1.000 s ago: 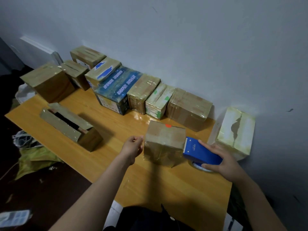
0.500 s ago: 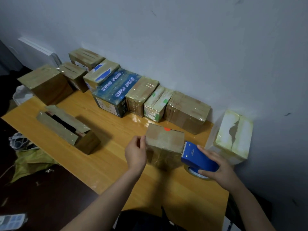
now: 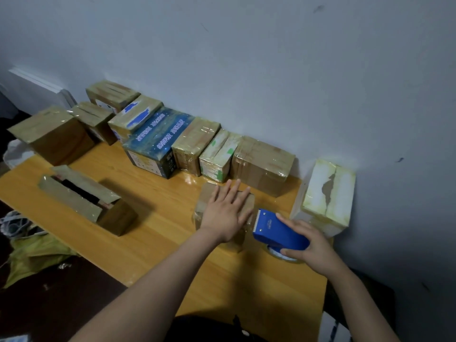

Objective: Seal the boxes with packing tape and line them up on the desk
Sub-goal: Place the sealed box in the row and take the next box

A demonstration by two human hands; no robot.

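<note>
Left hand (image 3: 225, 214) lies flat on small box (image 3: 206, 193); right hand (image 3: 314, 246) grips blue tape dispenser (image 3: 272, 229), logo unreadable.

The desk (image 3: 160, 243) has a yellow-orange wood-grain top with a glossy varnish that mirrors light along its back edge. Near the front right, the small box (image 3: 206, 195) is brown cardboard under clear, shiny, wrinkled tape. Beside it, the tape dispenser (image 3: 274, 228) is smooth blue plastic, and the tape roll (image 3: 283, 258) in it looks clear and glossy. At the back edge, the brown box (image 3: 264, 159) is cardboard sheathed in creased, glinting tape, and the blue box (image 3: 158, 137) is printed card with a slight sheen. At the back right corner, the white box (image 3: 328, 191) has torn paper facing under yellowish tape. The open box (image 3: 116, 215) near the left edge shows matt brown card. The wall (image 3: 271, 70) is matt paint, scuffed.
</note>
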